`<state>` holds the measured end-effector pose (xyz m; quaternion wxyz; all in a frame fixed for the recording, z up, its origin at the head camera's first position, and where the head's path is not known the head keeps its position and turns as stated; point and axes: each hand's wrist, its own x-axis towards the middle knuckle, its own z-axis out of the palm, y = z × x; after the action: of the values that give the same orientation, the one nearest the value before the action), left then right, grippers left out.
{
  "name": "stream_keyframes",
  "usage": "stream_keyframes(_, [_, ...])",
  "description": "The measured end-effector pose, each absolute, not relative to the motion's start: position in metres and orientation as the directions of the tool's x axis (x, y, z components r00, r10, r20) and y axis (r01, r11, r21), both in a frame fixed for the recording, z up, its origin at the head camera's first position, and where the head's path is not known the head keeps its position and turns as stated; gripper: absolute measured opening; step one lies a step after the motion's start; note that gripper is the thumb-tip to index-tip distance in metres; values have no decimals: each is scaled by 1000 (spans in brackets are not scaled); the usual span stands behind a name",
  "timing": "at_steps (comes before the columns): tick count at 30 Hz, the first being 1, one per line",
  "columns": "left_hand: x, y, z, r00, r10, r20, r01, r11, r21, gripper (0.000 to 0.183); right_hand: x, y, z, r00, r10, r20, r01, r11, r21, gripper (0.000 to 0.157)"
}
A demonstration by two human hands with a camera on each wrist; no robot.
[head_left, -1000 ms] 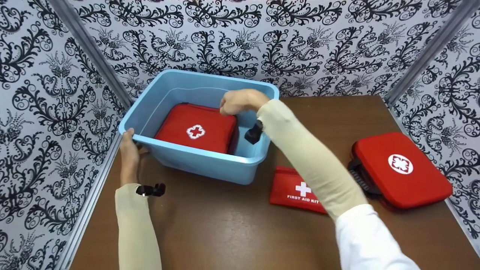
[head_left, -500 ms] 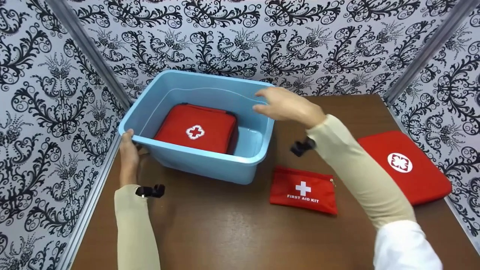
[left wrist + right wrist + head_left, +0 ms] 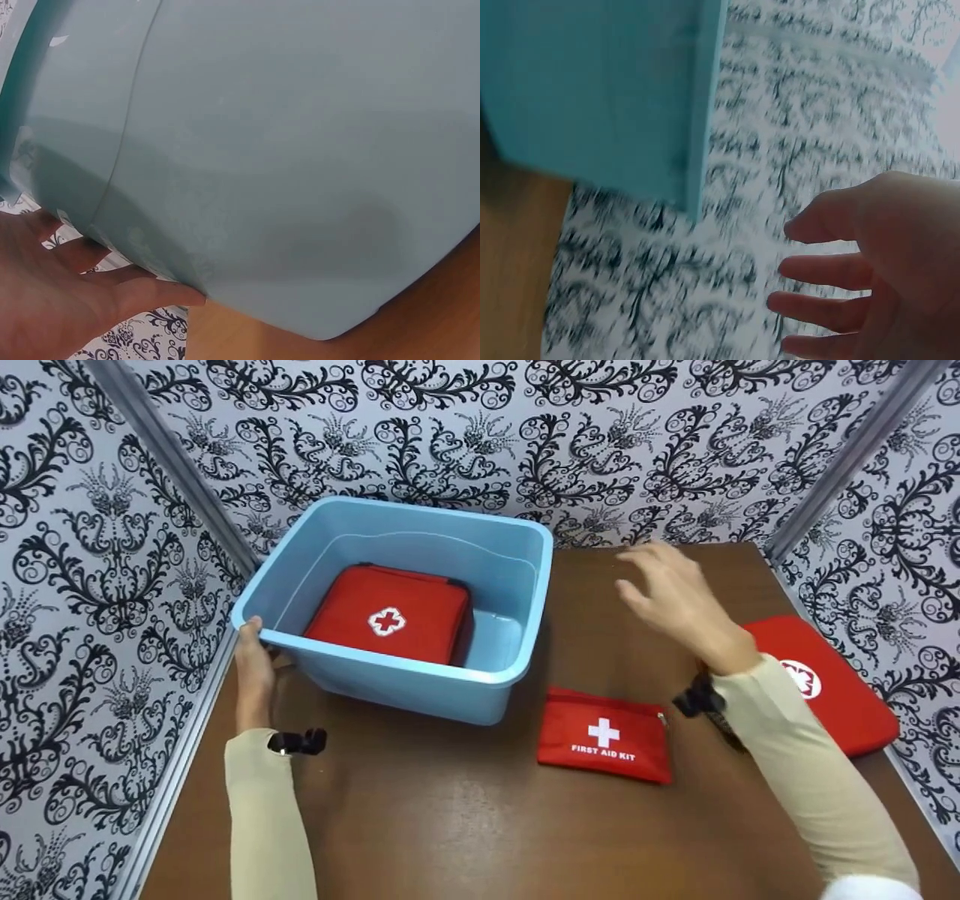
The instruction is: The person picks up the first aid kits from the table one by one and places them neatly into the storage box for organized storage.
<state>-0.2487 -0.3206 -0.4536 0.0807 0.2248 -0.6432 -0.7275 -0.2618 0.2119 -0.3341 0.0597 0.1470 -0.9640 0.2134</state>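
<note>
A light blue plastic tub (image 3: 420, 690) stands at the back left of the table. Inside it lies a red first aid bag (image 3: 420, 615) with a white-edged cross badge. My left hand (image 3: 253, 667) grips the tub's front left corner, a fingertip showing at the rim; in the left wrist view my left hand's thumb and fingers (image 3: 150, 294) lie round the wall. My right hand (image 3: 675, 596) hangs in the air right of the tub, fingers spread and holding nothing. Nearest below it are a flat red pouch (image 3: 604, 765) marked FIRST AID KIT and a red hard case (image 3: 847, 705).
The brown wooden table (image 3: 457, 825) runs up to patterned walls (image 3: 600, 450) at the back and both sides. Metal strips follow the wall corners. My right forearm covers part of the red case and its handle.
My right hand has moved from over the tub out to the right, its fingers opening from a curl. The bag stays in the tub. My left hand keeps its place at the corner.
</note>
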Motion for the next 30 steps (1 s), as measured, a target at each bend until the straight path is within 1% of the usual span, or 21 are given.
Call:
stream_keyframes(5, [-246,-323,-453,-892,-403,-206,-156,-153,976,64,-251,262,-346,-965,-154,212,-236,861,-450,47])
stream_keyframes(9, [-246,-325,-452,-898,-387,-211,-168,-143,975,66,-241,308,-355,-972,-50,231,-165,844,-510,49])
stream_keyframes(11, [-245,-326,-452,-893,-392,-220,-181,-135,974,67,-236,330,-361,-964,-3,266,-147,841,-521,48])
stream_keyframes(16, [-242,-328,-452,-882,-411,-228,-188,-137,973,68,-229,375,-377,-954,105,279,-56,857,-512,47])
stream_keyframes(21, [-241,-328,-450,-879,-416,-232,-183,-154,971,68,-220,409,-392,-967,191,170,81,859,-505,55])
stream_keyframes(26, [-242,-329,-449,-877,-413,-246,-201,-151,968,67,-210,432,-409,-960,279,29,221,815,-536,68])
stream_keyframes(28, [-243,-328,-449,-876,-410,-252,-202,-163,966,67,-206,440,-416,-940,339,-33,300,777,-553,74])
stream_keyframes(30, [-243,-327,-449,-875,-411,-254,-197,-177,964,65,-203,447,-423,-901,421,-103,399,713,-576,80])
